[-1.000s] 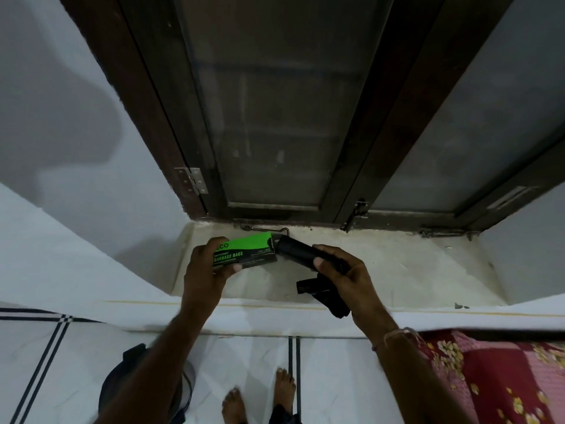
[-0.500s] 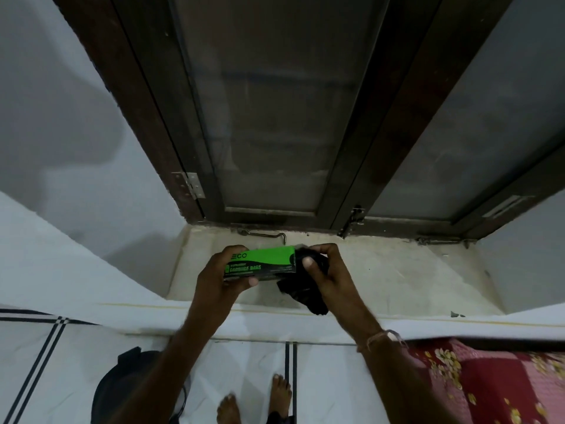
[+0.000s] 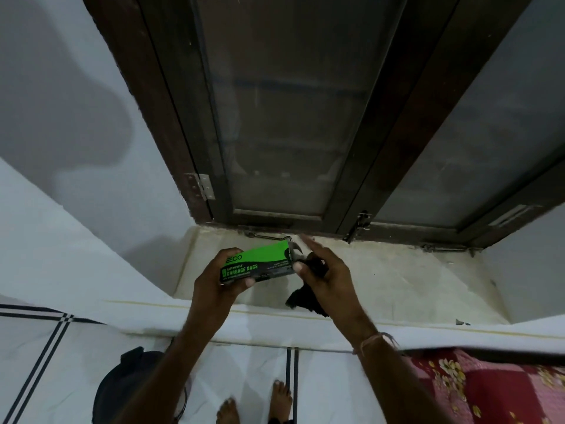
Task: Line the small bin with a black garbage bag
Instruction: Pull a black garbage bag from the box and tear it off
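My left hand point(image 3: 218, 278) grips a green and black garbage bag box point(image 3: 256, 263) over the window sill. My right hand point(image 3: 327, 278) is at the box's right end, its fingers blurred near the open flap, with a crumpled black garbage bag point(image 3: 305, 298) held in its palm and hanging below it. A small dark bin point(image 3: 128, 390) stands on the floor at the lower left, partly hidden by my left forearm.
A pale stone window sill point(image 3: 382, 280) lies under a dark wooden window frame point(image 3: 360, 191) with frosted panes. White floor tiles with black lines are below. A red floral bedspread point(image 3: 489, 390) is at the lower right. My bare feet show at the bottom.
The black roll that stuck out of the box has gone back inside. My right hand has closed in on the box end, keeping the loose black bag.
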Demonstrator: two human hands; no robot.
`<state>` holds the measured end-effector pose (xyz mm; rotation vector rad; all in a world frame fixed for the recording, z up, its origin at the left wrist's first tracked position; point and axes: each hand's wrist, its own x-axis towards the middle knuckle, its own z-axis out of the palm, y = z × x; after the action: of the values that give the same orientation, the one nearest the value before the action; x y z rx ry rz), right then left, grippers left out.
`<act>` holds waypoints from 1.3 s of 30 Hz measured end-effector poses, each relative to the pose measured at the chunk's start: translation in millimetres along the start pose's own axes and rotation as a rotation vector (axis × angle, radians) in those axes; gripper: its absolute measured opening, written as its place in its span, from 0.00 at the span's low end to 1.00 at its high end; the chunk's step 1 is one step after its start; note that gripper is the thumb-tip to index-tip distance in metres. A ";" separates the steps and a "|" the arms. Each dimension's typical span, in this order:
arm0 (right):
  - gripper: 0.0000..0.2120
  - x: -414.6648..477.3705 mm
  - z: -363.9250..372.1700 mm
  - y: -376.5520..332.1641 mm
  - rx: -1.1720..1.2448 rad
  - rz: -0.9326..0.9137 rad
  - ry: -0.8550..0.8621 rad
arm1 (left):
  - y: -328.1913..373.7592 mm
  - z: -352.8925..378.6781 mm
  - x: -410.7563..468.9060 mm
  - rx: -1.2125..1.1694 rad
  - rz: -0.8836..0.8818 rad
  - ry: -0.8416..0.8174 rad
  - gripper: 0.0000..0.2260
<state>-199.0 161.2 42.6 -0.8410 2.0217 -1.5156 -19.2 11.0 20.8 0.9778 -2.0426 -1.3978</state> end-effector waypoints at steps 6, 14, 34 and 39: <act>0.16 -6.2 9.3 -1.1 0.035 -0.057 0.024 | 1.7 -1.4 -4.0 -0.018 0.001 0.021 0.22; 0.19 -22.0 12.8 -5.7 0.614 0.376 0.163 | 3.1 -11.4 -9.9 -0.089 0.001 0.043 0.23; 0.21 -28.3 27.6 -17.0 0.281 0.097 0.028 | -1.0 -31.4 -7.3 -0.025 0.033 0.087 0.22; 0.17 -29.1 34.1 -20.7 0.314 0.103 0.009 | 0.0 -30.0 -9.4 -0.020 0.039 0.061 0.23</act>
<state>-151.3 155.0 53.3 -0.5961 1.7412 -1.7192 8.3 0.5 31.8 0.9561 -1.9889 -1.3494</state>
